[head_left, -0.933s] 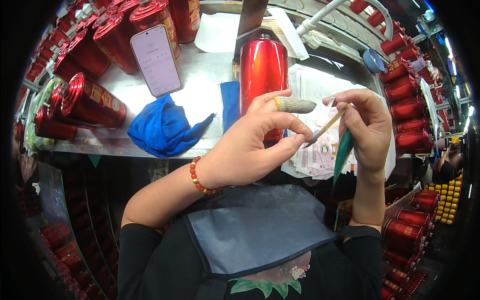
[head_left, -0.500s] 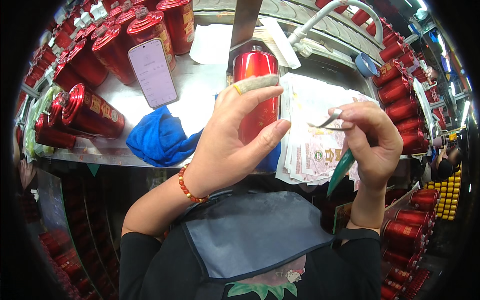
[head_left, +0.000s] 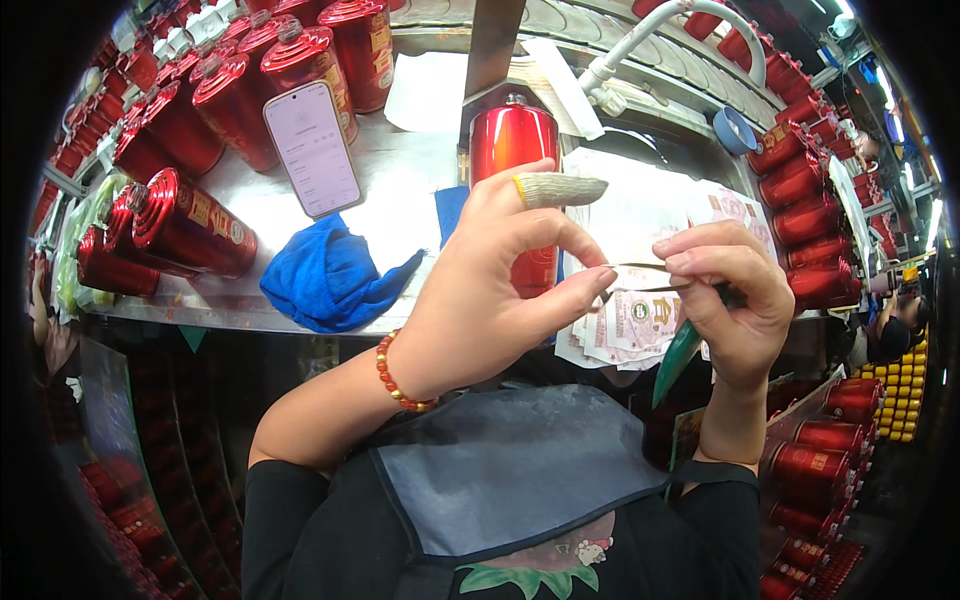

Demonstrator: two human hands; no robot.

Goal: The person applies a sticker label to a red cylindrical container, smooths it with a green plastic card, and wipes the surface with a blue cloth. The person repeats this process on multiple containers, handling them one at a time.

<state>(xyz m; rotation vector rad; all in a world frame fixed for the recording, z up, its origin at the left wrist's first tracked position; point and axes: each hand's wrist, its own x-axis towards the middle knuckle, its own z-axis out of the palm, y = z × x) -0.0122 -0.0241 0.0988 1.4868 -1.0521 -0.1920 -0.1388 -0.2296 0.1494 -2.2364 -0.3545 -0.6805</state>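
Over the front of the bench, my left hand [head_left: 490,280] pinches thumb and fingertip at one end of a thin pale strip [head_left: 640,266]. A knitted finger cover with a yellow edge [head_left: 560,188] is on one of its fingers. The strip's other end is between the fingertips of my right hand [head_left: 735,295]. Also tucked in my right hand is a green pointed tool [head_left: 680,362], its tip down; its upper part is hidden. Behind my left hand stands a shiny red bottle [head_left: 514,135], partly covered. Printed label sheets [head_left: 640,325] lie stacked below my hands.
A blue cloth [head_left: 325,275] and a phone [head_left: 312,150] are at left, before several red bottles [head_left: 225,110]. White paper [head_left: 428,90] lies behind. At right are a curved white pipe [head_left: 600,70], a blue cup [head_left: 735,130] and more red bottles [head_left: 800,205].
My left hand has moved right and its thumb and finger have closed at the strip. The strip now stretches between both hands. My right hand has shifted slightly left and down.
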